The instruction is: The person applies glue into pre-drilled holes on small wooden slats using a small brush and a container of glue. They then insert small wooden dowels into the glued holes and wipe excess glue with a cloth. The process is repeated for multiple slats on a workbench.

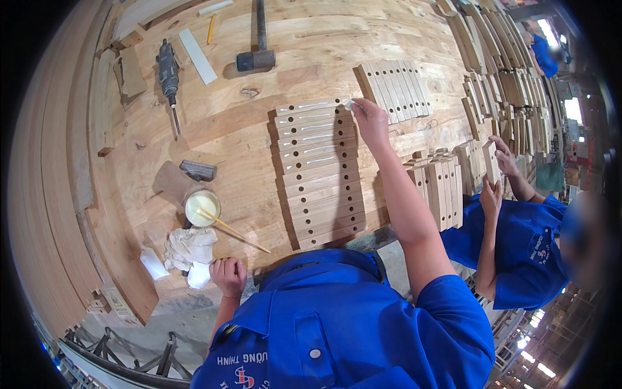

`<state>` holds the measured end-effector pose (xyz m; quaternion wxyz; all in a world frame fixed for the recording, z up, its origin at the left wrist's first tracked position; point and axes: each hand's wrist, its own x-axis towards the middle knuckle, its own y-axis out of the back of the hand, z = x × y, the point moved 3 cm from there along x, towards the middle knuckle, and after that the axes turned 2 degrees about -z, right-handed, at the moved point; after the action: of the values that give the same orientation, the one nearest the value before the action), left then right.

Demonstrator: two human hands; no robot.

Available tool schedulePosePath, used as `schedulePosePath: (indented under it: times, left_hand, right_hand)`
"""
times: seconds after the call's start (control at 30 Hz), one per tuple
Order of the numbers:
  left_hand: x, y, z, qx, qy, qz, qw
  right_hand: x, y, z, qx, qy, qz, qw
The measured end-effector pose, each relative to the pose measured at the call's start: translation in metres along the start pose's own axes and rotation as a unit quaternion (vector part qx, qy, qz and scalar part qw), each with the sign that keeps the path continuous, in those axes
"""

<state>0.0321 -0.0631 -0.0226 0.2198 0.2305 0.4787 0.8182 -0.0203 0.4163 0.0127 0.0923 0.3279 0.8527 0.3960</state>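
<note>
A row of pale wooden slats (324, 172) lies side by side before me, each with a dark round hole near either end. White streaks that look like glue run along the farther slats; the nearer ones show none. My right hand (372, 124) is over the right end of the farthest slat, fingers pinched on a small white thing (349, 104), mostly hidden. Down at the table's near edge, my left hand (229, 277) is curled into a fist, with nothing visible in it. Close by are a crumpled whitish rag (190, 248) and a white container (153, 263).
An open jar of pale cream liquid (202, 207) has a thin stick (236, 233) across it. A drill (168, 74), a mallet (255, 61) and a second slat row (395, 91) lie beyond. At right, a co-worker (518, 246) holds a wooden piece near stacked slats (437, 185).
</note>
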Motion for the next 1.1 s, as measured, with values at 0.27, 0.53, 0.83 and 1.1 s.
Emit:
schedulePosePath:
  times: [0.27,0.53,0.83,1.1]
  left_hand:
    - [0.002,0.002,0.001,-0.005,-0.002,0.002,1.000]
    - [0.002,0.002,0.002,0.000,-0.001,0.006,1.000]
    - [0.001,0.001,0.000,-0.007,-0.006,0.008,1.000]
    - [0.001,0.001,0.000,-0.003,-0.012,0.008,1.000]
  right_hand:
    - [-0.008,-0.005,0.005,0.005,-0.003,0.003,1.000]
    - [-0.014,0.005,0.006,-0.011,0.026,0.005,1.000]
    - [-0.027,0.003,0.005,-0.014,0.016,-0.016,1.000]
    - [-0.030,0.011,0.010,-0.021,0.024,-0.001,1.000]
